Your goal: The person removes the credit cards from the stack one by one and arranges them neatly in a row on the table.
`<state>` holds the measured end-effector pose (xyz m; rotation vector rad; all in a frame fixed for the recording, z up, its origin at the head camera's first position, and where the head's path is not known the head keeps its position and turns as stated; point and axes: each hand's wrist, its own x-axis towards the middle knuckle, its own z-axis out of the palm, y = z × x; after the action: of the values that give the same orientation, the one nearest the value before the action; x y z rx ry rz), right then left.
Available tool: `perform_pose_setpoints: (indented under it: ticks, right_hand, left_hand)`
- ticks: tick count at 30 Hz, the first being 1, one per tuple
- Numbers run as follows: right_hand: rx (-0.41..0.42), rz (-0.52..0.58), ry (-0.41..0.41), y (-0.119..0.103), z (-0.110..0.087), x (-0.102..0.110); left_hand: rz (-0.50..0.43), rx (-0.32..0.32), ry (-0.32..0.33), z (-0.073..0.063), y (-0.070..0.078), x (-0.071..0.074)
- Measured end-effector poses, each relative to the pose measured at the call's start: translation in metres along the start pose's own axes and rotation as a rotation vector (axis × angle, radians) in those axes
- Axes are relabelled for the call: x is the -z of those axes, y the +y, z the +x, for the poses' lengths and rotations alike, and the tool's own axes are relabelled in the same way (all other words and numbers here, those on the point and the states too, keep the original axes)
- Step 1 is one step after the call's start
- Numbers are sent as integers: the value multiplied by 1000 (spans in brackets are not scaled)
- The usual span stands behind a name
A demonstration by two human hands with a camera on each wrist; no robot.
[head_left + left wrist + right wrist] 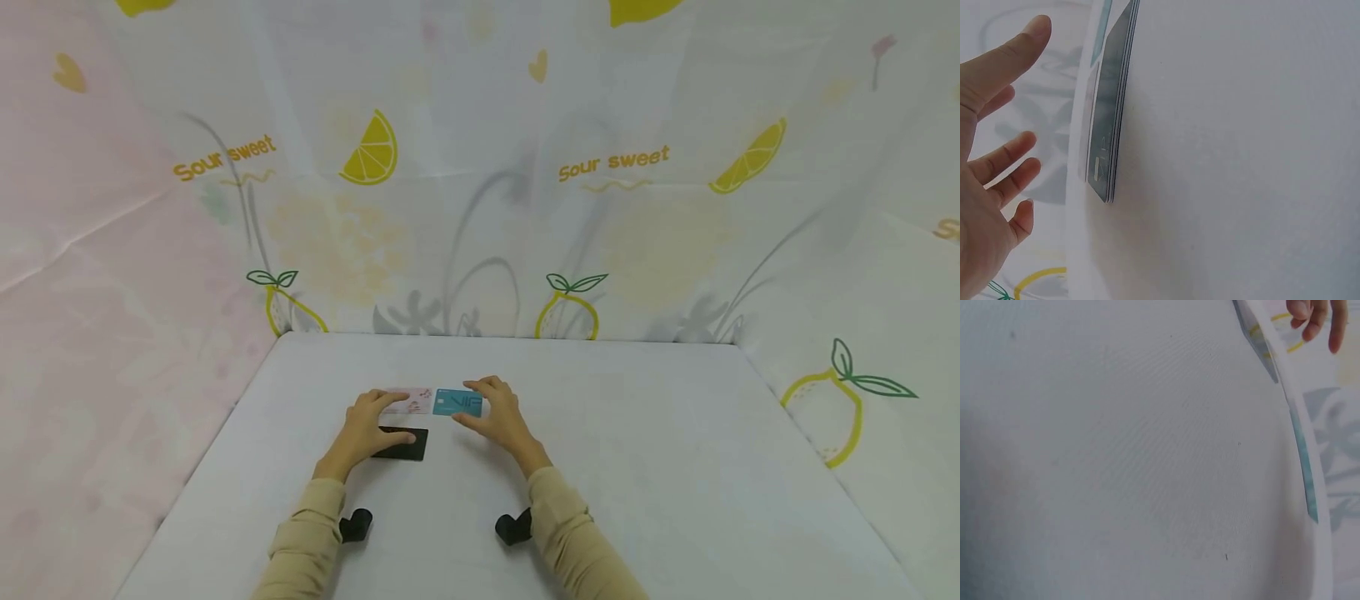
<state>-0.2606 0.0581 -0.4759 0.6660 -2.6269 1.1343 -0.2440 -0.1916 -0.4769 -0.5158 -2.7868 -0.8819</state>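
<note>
Three sets of flat cards lie on the white table. A pink patterned card [417,402] and a blue card marked VIP [457,402] sit side by side, and nearer the person is a black card [405,445]. From the left wrist, the black card tops a thin stack [1110,106]. My left hand [367,423] hovers over the left ends of the pink and black cards, partly covering them, with fingers spread and gripping nothing. Thumb and fingers parted, my right hand [498,413] is at the right end of the blue card, overlapping its edge in the head view.
A white-covered table [660,467] extends to both sides. Behind it hangs a lemon-print cloth [465,233], with more cloth along the sides. Black wrist-worn pieces [357,526] show beside the beige sleeves [309,533].
</note>
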Motion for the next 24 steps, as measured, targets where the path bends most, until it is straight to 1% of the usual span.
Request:
perform_pose_setpoints:
  ticks: [4,12,21,24]
  right_hand:
    - [-13,27,-1,-4,-1,-1]
    - [-43,45,-17,-10,-5,-5]
    - [-2,80,-16,-17,-10,-13]
    - [-7,73,-29,-19,-12,-15]
  left_hand:
    - [-5,7,-5,-6,-1,0]
    - [7,51,-23,-17,-4,1]
    - [25,61,-16,-23,-10,0]
    - [23,70,-22,-24,-11,1]
